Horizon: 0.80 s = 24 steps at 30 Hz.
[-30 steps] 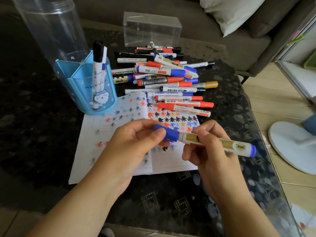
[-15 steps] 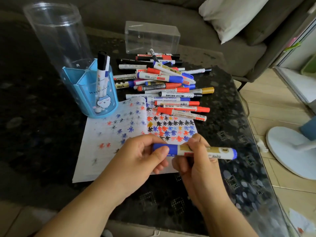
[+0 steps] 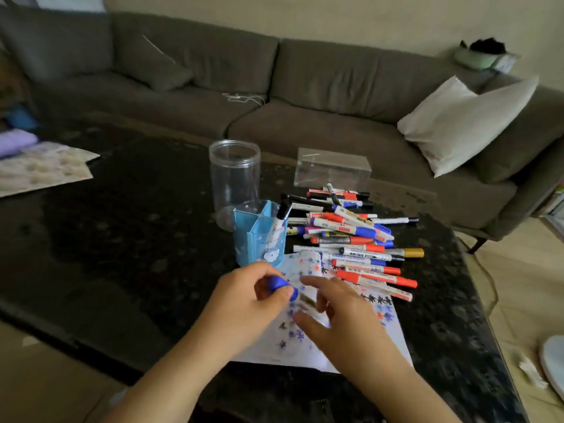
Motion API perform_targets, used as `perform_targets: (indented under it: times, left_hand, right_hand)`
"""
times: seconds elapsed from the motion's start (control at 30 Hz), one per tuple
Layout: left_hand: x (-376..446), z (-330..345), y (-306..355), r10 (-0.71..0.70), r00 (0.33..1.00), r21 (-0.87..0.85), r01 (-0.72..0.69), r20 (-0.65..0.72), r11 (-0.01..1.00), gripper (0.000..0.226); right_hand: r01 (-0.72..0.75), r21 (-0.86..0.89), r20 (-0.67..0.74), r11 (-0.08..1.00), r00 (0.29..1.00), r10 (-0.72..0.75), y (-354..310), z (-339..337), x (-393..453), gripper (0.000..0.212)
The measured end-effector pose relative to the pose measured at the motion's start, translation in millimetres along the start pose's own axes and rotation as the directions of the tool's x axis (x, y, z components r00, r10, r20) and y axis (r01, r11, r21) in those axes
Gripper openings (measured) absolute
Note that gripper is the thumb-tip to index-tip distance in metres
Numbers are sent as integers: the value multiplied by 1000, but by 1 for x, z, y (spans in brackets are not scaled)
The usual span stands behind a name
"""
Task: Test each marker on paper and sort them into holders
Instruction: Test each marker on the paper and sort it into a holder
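Over paper [image 3: 308, 346], left hand [image 3: 244, 297] pinching blue cap [image 3: 282, 287], right hand [image 3: 338, 319] blurred

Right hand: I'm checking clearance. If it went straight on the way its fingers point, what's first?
Likely the blue cap pinched in the left hand, just ahead of the right hand; depth is unclear.

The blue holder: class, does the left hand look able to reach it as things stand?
Probably yes: the left hand, pinching a blue cap, is just in front of the blue holder, with nothing between them.

table [image 3: 122, 227] – glossy dark speckled stone | jar [image 3: 234, 175] – clear smooth plastic | sofa [image 3: 305, 87] matt grey cloth | paper [image 3: 393, 337] white
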<state>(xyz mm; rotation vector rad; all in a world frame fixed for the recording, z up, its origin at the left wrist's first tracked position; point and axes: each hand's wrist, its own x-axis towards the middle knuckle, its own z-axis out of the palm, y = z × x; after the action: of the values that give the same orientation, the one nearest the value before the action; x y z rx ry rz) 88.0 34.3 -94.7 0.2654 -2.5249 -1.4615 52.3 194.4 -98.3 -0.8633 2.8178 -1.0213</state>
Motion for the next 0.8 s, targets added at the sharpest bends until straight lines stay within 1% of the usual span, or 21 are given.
perform_targets:
  times: [0.07,0.13,0.2,0.27,0.3,0.37,0.4,0.5,0.57,0.6,0.63,0.7,0.77,0.8]
  left_hand:
    - [0,-9,2,39,999,54,-39,-6,998,6]
    - [4,-20,1,82,996,80,-79,-25,994,12]
    - [11,-34,-2,130,989,115,-121,-69,986,17]
    - [20,-45,-7,177,979,194,-155,-105,969,25]
    - [25,-49,-10,184,977,247,-152,-109,957,31]
    - [34,-52,-15,176,979,329,-133,-104,935,39]
    - [37,-52,-17,171,981,351,-127,-96,928,42]
    - [42,-48,-20,151,987,379,-116,-63,918,46]
    - [42,-45,-21,140,989,375,-116,-38,920,47]
    - [41,-44,-21,134,991,370,-114,-29,922,48]
    - [40,-44,-21,127,992,362,-111,-22,925,48]
    - [39,-44,-22,120,993,359,-104,-20,927,49]
    - [40,-44,-24,108,994,374,-90,-26,923,50]
    - [40,-44,-24,102,994,379,-84,-29,922,51]
  right_hand:
    - [107,-53,34,993,994,-105,-13,10,17,29]
    - [149,-117,23,982,989,-147,-22,9,31,19]
    - [113,-90,-65,989,991,-120,-30,-3,43,14]
    - [47,21,-199,999,979,-42,-40,-22,55,12]
    - [18,86,-240,996,971,3,-45,-30,61,10]
    - [-23,158,-247,987,967,62,-52,-40,74,7]
    - [-43,150,-218,988,973,75,-54,-40,79,7]
    - [-39,60,-115,997,992,46,-59,-28,93,10]
    - [-3,-18,-84,1000,996,1,-59,-16,102,17]
    - [5,-23,-84,1000,996,-7,-59,-11,106,18]
    - [7,2,-100,1000,995,-7,-60,-9,108,17]
    - [27,78,-198,997,980,-11,-61,-12,112,17]
    - [47,94,-280,995,960,-18,-59,-18,114,14]
    - [44,79,-279,996,960,-21,-58,-21,115,11]
